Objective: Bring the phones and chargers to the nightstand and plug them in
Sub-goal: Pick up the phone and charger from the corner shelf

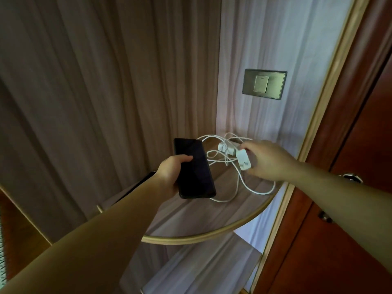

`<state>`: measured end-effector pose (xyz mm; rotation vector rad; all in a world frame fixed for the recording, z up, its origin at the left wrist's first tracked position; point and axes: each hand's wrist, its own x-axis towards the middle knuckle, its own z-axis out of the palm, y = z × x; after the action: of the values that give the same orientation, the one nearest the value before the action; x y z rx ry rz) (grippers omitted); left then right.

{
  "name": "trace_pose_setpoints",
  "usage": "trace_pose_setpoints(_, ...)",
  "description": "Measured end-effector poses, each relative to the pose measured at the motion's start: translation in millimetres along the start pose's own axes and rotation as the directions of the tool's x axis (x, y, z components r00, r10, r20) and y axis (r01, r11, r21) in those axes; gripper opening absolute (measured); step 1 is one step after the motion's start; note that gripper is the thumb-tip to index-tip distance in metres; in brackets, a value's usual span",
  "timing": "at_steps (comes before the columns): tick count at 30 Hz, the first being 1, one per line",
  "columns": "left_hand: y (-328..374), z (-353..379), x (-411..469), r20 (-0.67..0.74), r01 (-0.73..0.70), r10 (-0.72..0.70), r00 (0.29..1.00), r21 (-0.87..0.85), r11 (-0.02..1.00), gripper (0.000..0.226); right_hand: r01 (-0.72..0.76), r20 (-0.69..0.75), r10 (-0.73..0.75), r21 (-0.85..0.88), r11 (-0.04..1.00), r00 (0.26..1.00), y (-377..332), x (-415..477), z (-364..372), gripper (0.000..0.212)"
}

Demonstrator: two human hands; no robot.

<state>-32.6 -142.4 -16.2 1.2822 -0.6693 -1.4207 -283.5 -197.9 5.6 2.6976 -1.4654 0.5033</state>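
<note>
My left hand [169, 175] grips a black phone [194, 168] with a dark screen, holding it above the curved nightstand top [212, 234]. My right hand [269, 160] is closed on a white charger plug [244, 160] over the back of the nightstand. A second white charger [226, 146] lies behind it near the wall corner. Tangled white cables [239, 183] trail from the chargers across the top. A dark edge that may be a second phone [137, 185] shows behind my left forearm, mostly hidden.
A brass wall plate [264, 84] with a pale square centre sits on the wall above the nightstand. A red-brown wooden door [350, 219] with a knob [324, 216] stands at the right. A lower shelf [201, 270] lies beneath the top. Panelled wall fills the left.
</note>
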Motion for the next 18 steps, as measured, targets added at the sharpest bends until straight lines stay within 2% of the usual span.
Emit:
trace_pose_setpoints(2,3.1,1.1,-4.5,-0.021,-0.029,0.028,0.999,-0.016,0.999,0.024,-0.027,-0.049,0.038,0.212,0.977,0.998,-2.6,4.4,-17.4,0.041)
trace_pose_setpoints(7,10.9,4.0,-15.3,-0.032,-0.081,0.079,0.996,-0.034,0.996,0.029,-0.076,-0.156,0.168,0.471,0.879,0.973,-9.0,18.9,-59.6,0.054)
trace_pose_setpoints(11,15.8,5.6,-20.8,-0.008,-0.096,0.096,0.995,-0.024,0.995,0.028,-0.055,-0.236,0.241,0.597,0.800,0.942,-19.1,26.6,-85.4,0.048)
trace_pose_setpoints(15,18.7,0.8,-26.2,0.037,-0.090,0.090,0.995,-0.004,0.996,0.023,-0.002,-0.249,0.291,0.757,0.653,0.924,-41.8,32.8,-107.0,0.041)
trace_pose_setpoints(18,21.7,-6.5,-32.8,0.065,-0.096,0.097,0.993,-0.011,0.995,0.025,0.068,-0.304,0.290,0.787,0.613,0.907,-68.6,33.9,-126.2,0.036)
